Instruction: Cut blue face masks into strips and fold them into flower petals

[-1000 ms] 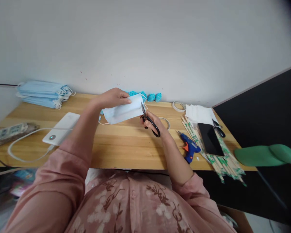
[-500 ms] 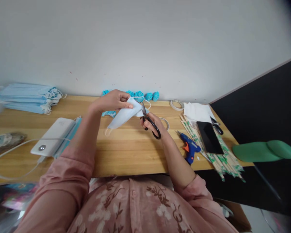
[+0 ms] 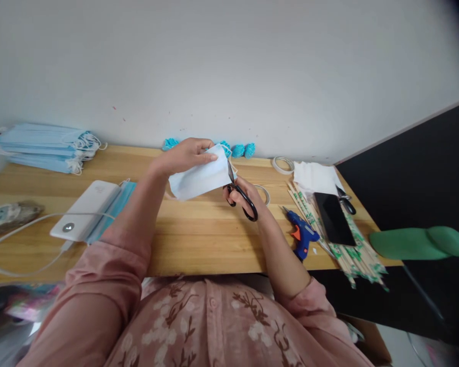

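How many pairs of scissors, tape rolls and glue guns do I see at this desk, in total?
Scissors: 2, a black pair in the right hand, a second pair beside the phone
Tape rolls: 2
Glue gun: 1
Total: 5

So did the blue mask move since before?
Yes. Half a second ago the mask drooped toward the table; now its left end has swung up, level, still by the teal pompoms.
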`<state>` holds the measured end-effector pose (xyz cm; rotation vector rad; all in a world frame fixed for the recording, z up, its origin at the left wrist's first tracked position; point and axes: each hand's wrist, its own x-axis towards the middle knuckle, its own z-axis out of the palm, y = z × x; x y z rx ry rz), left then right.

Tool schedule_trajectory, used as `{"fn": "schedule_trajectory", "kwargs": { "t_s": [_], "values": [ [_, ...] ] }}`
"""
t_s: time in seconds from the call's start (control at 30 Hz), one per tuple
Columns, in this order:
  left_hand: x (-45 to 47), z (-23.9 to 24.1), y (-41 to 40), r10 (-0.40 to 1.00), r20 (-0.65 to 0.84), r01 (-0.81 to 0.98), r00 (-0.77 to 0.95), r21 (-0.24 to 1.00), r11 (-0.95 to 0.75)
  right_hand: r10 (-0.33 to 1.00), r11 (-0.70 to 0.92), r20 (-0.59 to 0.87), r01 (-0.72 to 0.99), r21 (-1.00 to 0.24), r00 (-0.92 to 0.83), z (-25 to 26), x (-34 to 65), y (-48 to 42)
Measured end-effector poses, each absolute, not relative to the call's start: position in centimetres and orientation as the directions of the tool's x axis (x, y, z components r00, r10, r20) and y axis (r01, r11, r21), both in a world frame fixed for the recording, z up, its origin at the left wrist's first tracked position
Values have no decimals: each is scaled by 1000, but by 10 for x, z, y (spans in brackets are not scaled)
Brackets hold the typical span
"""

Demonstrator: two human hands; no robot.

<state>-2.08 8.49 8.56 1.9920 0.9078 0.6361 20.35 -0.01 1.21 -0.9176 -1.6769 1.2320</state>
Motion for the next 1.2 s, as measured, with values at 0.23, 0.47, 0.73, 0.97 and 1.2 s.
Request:
{"fn": "schedule_trajectory", "kwargs": {
  "t_s": [0.23,0.47,0.73,0.97,1.2],
  "values": [
    [-23,85,87,782,113,346,613,851,-395,902,252,188,120,-960,-388,11,204,-1],
    [-23,92,84,776,190,417,601,754,-507,906,268,209,117,-956,-367,10,203,-1],
    [-25,94,83,787,174,439,592,749,-496,920,222,169,115,-968,-353,8,203,-3],
    [-27,95,86,757,98,467,646,734,-493,920,226,181,92,-970,-348,7,203,-3],
    [-32,93,88,754,-2,475,657,778,-411,919,208,157,107,-972,-361,6,204,-4]
  ]
}}
